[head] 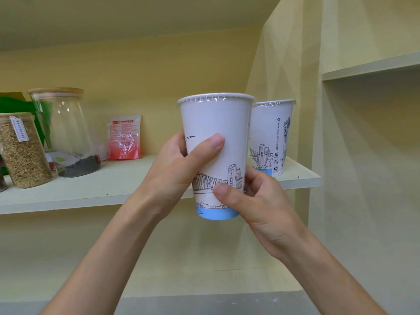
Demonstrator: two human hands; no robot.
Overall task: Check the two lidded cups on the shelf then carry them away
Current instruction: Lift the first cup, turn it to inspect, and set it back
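Together, the left hand [179, 169] and right hand [261, 201] gripped one lidded cup [216, 123], lifted before the shelf [113, 185]; the second cup [270, 135] stood there.

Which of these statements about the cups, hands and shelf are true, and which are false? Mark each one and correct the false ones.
1. Both hands hold one cup. True: the left hand and right hand grip the near cup.
2. The second cup lies on its side. False: the second cup stands upright on the shelf.
3. The held cup has a sealed top. True.
4. The red packet lies flat in front of the jars. False: the red packet leans against the back wall, right of the jars.
5. The grain jar is nearly full. True.
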